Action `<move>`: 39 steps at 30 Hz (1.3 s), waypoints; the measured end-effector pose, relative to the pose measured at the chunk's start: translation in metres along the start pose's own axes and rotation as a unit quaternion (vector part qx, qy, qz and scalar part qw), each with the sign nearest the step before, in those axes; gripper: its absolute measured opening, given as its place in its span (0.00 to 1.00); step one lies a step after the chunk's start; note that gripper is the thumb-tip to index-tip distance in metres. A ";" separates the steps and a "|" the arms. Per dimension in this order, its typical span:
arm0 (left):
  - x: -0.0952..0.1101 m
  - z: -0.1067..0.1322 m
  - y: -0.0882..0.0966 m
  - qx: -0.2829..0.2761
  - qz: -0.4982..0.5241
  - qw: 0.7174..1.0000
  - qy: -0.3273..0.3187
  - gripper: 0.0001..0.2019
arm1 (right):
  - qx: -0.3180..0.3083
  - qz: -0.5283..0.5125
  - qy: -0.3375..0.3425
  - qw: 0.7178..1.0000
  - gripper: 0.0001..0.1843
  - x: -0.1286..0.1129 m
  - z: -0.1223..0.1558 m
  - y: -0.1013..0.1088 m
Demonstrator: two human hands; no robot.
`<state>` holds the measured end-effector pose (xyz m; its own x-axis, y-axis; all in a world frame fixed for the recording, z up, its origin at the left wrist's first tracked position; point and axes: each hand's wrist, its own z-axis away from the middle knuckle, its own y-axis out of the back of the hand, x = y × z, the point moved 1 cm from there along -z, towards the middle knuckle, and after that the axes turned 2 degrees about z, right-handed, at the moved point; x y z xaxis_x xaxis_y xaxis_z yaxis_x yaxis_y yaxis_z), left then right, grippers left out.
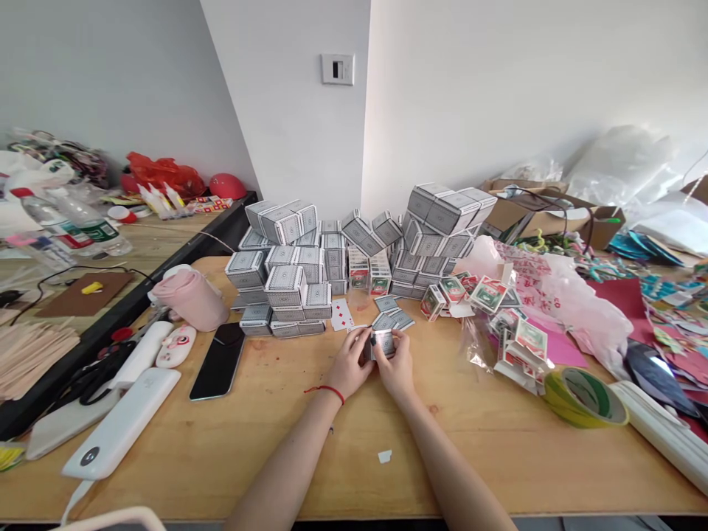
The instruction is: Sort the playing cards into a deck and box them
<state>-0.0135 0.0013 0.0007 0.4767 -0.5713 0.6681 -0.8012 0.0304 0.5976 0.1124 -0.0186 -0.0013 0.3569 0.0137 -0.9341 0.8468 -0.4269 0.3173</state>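
Both my hands meet at the middle of the wooden table (276, 442), holding a small deck of playing cards (383, 344) between them. My left hand (349, 366), with a red string on its wrist, grips the deck's left side. My right hand (397, 367) grips its right side. Just beyond them lie loose cards, one showing red diamonds (341, 314), and a few face-down cards (394, 317). A large heap of grey patterned card boxes (310, 273) is stacked behind.
A black phone (218, 361), a white power bank (125, 431) and a pink cloth roll (191, 296) lie at the left. Red and green card packs (487, 295), a pink plastic bag (575, 302) and a yellow-green tape roll (583, 398) lie at the right.
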 end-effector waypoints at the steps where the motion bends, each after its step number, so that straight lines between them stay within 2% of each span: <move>1: 0.000 0.000 0.000 0.000 -0.004 1.000 -0.002 0.33 | -0.002 0.002 -0.003 1.000 0.24 -0.001 0.000 0.000; 7: -0.001 0.002 0.001 0.003 -0.019 1.000 -0.018 0.33 | -0.020 -0.025 -0.011 0.999 0.22 -0.003 0.000 0.001; 15: -0.001 0.002 0.001 -0.003 -0.002 1.000 -0.008 0.34 | -0.040 -0.049 -0.020 0.998 0.23 -0.001 -0.002 0.002; 21: 0.000 0.003 0.000 0.001 0.010 1.000 0.012 0.33 | -0.058 -0.029 -0.032 0.997 0.23 -0.002 -0.004 0.004; 26: 0.000 0.002 0.000 -0.005 0.029 0.999 0.021 0.32 | -0.082 -0.086 -0.034 0.992 0.24 0.007 -0.008 0.004; 32: 0.000 0.000 0.002 0.006 0.019 1.000 -0.016 0.28 | -0.146 -0.204 -0.048 0.967 0.27 0.014 -0.013 0.003; 39: 0.000 0.002 0.002 0.007 0.010 1.000 -0.025 0.28 | -0.208 -0.307 -0.115 0.922 0.25 0.005 -0.011 0.005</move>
<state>-0.0161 0.0000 0.0009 0.4428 -0.6105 0.6566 -0.8152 0.0308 0.5784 0.1225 -0.0106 -0.0025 -0.2932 -0.0752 -0.9531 0.9560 -0.0192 -0.2926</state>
